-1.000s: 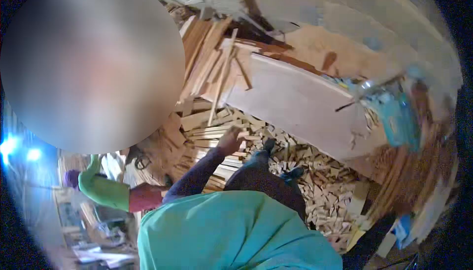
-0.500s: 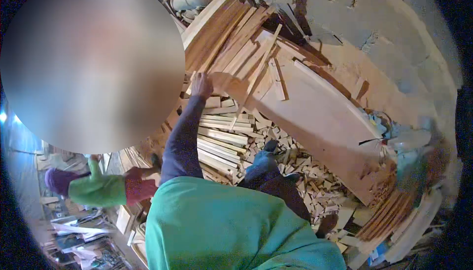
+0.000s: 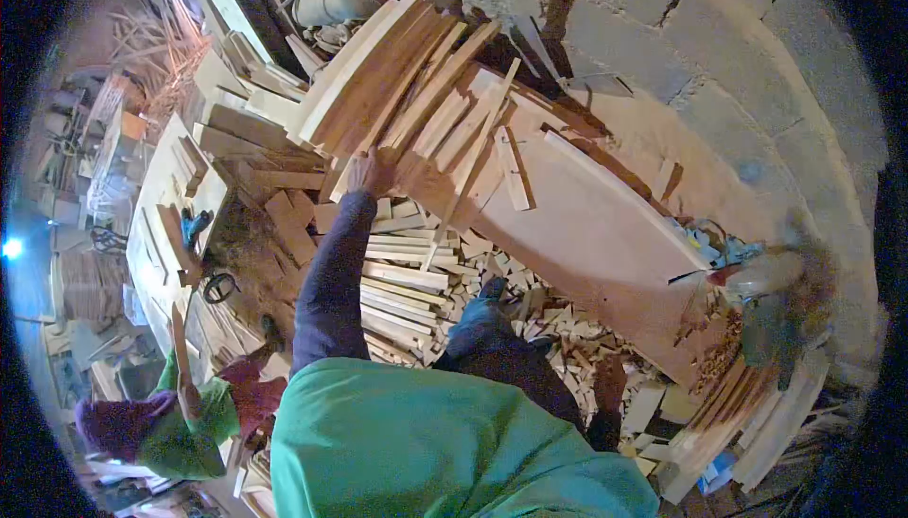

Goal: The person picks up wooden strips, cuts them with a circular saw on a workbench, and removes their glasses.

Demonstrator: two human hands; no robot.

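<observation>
Where the stacked boards (image 3: 378, 73) end, a left hand (image 3: 372, 173) at the wood

Item 1, stacked boards: several long lengths, lying side by side at one end of a broad panel (image 3: 605, 234), near ends toward the wearer.

Item 2, handling, by judgement: a sound hold has the thumb against one face of a single board and the fingers round the other, set back from the rough end. Best drawn straight along its length, so the neighbours do not slide. A narrow strip (image 3: 475, 158) lies slantwise nearby and is easily knocked. Firm footing matters, one shoe (image 3: 493, 288) being among loose offcuts (image 3: 567, 352).

Item 3, left hand: arm outstretched; fingers partly bent, at the near ends of the boards and apparently touching them. Whether they close on one piece or merely rest there cannot be told.

Item 4, right hand (image 3: 608, 386): low on the other side of the body, above the offcuts, well apart from the boards. Dark and unclear; finger spread cannot be told, nor any held object made out.

Item 5, surroundings: sawn strips (image 3: 407, 277) in a row below the left arm; another person (image 3: 194, 438) farther left.
</observation>
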